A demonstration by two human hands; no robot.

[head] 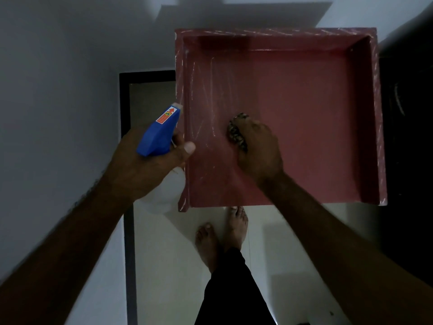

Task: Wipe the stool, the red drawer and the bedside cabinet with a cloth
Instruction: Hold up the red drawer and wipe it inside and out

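Note:
The red drawer [304,113] stands pulled out in front of me, its inside streaked with pale marks along the left part. Inside it, my right hand [257,146] grips a bunched patterned cloth [236,132] and presses it on the drawer's floor near the left side. Just outside the drawer's left wall, my left hand [150,165] grips a spray bottle with a blue trigger head [159,132] and a whitish body [164,193]. Its thumb lies against the drawer's left edge. The stool and the bedside cabinet's top are not in view.
A grey wall [58,90] with a black-framed strip [127,184] runs down the left. Dark furniture [407,137] borders the drawer on the right. My bare feet [222,233] stand on the pale tiled floor below the drawer's front edge.

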